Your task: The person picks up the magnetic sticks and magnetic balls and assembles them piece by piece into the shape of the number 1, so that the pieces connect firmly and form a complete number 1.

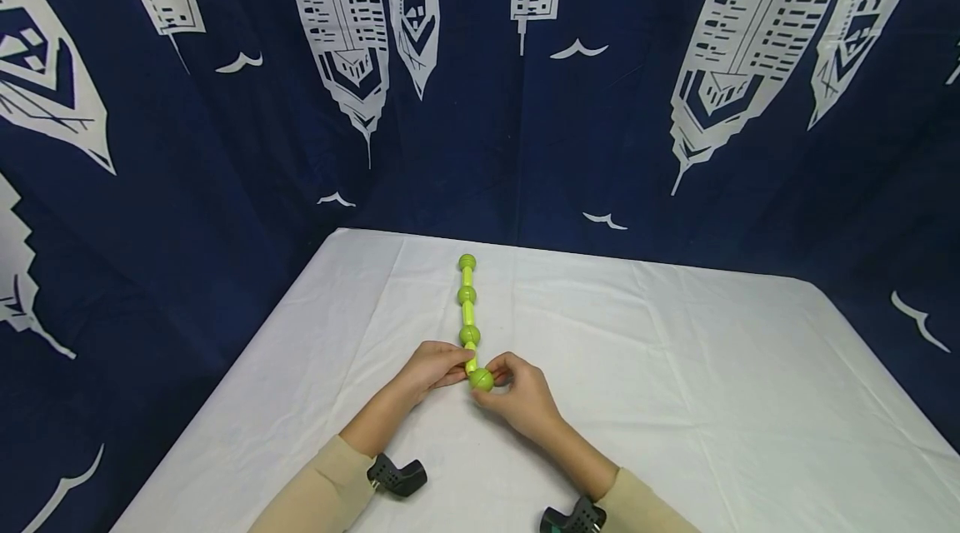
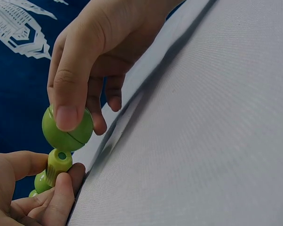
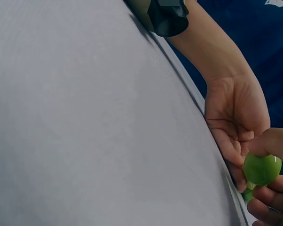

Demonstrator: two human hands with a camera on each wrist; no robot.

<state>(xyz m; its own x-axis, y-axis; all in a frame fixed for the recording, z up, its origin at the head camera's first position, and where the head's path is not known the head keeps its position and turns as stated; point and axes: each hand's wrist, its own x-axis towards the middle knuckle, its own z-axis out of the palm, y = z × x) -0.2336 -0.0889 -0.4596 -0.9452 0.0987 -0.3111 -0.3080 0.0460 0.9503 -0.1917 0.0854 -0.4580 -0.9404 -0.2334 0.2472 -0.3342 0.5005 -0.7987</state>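
Note:
A straight chain of green balls and short yellow-green rods (image 1: 468,313) runs away from me along the table. My left hand (image 1: 435,366) pinches the nearest rod (image 2: 58,162) between thumb and fingers. In the left wrist view that rod's end faces up, with a dark round spot in its middle. Right at this end is a green ball (image 1: 482,380) with a seam line, pinched by the thumb and fingers of my right hand (image 1: 522,400). The right wrist view shows the same ball (image 3: 263,170) in front of the left fingers, which partly hide the chain behind.
A white cloth (image 1: 675,366) with faint creases covers the table. Behind the table hangs a dark blue curtain (image 1: 480,158) printed with white buildings and birds. Black wrist cameras (image 1: 397,476) sit at both beige sleeves (image 1: 322,487).

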